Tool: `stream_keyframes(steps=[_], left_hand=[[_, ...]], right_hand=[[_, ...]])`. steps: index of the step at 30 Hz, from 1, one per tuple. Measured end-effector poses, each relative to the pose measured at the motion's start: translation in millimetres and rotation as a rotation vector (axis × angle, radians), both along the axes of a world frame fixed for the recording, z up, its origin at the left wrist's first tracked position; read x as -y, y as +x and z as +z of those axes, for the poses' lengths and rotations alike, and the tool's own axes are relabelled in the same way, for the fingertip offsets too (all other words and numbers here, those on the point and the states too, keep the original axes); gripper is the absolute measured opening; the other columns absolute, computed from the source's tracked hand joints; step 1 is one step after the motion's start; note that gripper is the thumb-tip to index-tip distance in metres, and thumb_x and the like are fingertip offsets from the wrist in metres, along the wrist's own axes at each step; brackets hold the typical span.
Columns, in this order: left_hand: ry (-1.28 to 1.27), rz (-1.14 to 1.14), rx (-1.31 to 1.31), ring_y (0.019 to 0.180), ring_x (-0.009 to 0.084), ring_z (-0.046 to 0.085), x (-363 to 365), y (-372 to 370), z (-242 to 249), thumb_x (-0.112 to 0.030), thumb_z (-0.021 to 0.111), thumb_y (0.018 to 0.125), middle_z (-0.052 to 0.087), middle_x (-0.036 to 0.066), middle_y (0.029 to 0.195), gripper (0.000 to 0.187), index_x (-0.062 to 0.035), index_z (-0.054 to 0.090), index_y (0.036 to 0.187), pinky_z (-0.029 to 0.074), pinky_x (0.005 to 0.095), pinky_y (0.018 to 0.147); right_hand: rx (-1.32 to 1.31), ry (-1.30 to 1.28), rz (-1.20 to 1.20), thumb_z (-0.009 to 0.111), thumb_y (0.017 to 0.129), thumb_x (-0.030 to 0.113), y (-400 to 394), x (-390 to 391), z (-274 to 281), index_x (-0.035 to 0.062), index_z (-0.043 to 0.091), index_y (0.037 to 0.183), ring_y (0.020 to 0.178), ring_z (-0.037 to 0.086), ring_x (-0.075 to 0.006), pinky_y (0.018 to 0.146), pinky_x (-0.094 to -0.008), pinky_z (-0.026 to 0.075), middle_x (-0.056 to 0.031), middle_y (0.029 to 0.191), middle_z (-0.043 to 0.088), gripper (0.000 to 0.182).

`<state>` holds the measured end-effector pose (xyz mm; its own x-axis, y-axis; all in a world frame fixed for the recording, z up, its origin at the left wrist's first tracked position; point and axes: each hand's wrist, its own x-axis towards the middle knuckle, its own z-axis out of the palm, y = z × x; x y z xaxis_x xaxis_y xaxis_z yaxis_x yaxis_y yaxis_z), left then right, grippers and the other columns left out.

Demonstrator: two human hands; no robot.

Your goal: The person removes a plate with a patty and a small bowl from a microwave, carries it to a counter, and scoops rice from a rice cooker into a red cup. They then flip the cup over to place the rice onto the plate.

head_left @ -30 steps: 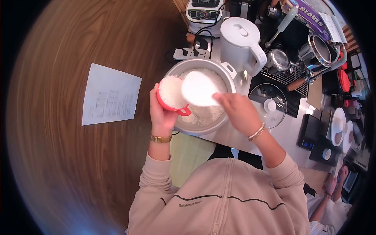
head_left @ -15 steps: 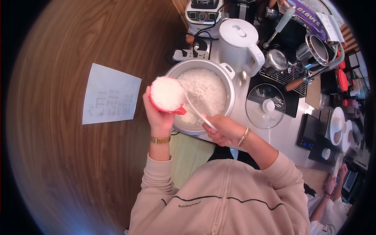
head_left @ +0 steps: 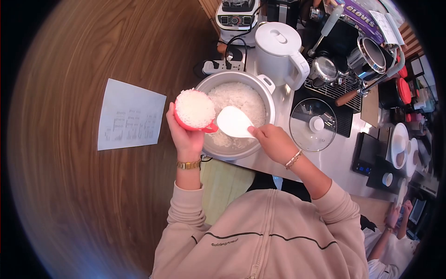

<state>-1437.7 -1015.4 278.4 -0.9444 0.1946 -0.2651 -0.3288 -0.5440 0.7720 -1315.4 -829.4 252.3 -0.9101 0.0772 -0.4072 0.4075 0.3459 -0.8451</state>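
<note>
My left hand (head_left: 185, 137) is wrapped round a red cup (head_left: 190, 127) heaped with white cooked rice (head_left: 195, 108). The cup is at the left rim of a round rice cooker (head_left: 272, 111), whose pot holds more rice (head_left: 244, 95). In my right hand (head_left: 275, 142) is a white rice paddle (head_left: 234, 122), gripped by its handle. Its broad blade faces up over the pot, just right of the cup and apart from it. No clump of rice shows on the blade.
Right of the cooker lies a glass lid (head_left: 313, 124); behind it stand a white kettle (head_left: 278, 42) and a power strip (head_left: 223, 67). A printed paper sheet (head_left: 131, 115) lies on the wooden surface at left. Another person's hands (head_left: 394, 216) show at far right.
My right hand has turned the paddle from edge-on at the cup's rice to flat, drawing the blade away rightward. The left hand still holds the cup; its rice looks rounder on top.
</note>
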Motion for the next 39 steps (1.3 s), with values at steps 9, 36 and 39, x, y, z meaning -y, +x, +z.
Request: stream_keyframes(steps=[9,36,39], left_hand=[[0.093,-0.071,0.018,0.114,0.0273,0.053,8,5,3,-0.037,0.036,0.096,0.055,0.012,0.126,0.045,-0.0051,0.048,0.125,0.046,0.0455,0.094],[-0.141,0.373,-0.116,0.11,0.0241,0.053,-15,17,-3,-0.038,0.041,0.096,0.054,0.011,0.12,0.045,-0.0022,0.049,0.121,0.046,0.039,0.091],[-0.101,0.33,-0.112,0.11,0.0239,0.053,-15,19,-5,-0.039,0.041,0.096,0.054,0.011,0.12,0.045,-0.0026,0.049,0.121,0.046,0.0388,0.091]], right_hand=[[-0.096,0.261,-0.065,0.044,0.094,0.043,-8,-3,23,0.0012,0.065,0.074,0.064,0.06,-0.0372,0.061,-0.0445,0.046,-0.0198,0.06,0.057,0.052],[-0.444,0.586,-0.202,0.055,0.091,0.028,16,13,17,0.0078,0.054,0.076,0.048,0.057,-0.0299,0.042,-0.0388,0.042,-0.0099,0.054,0.056,0.025],[-0.434,0.513,-0.203,0.056,0.091,0.028,19,12,27,0.0077,0.054,0.075,0.048,0.056,-0.0309,0.043,-0.0401,0.043,-0.0105,0.055,0.056,0.026]])
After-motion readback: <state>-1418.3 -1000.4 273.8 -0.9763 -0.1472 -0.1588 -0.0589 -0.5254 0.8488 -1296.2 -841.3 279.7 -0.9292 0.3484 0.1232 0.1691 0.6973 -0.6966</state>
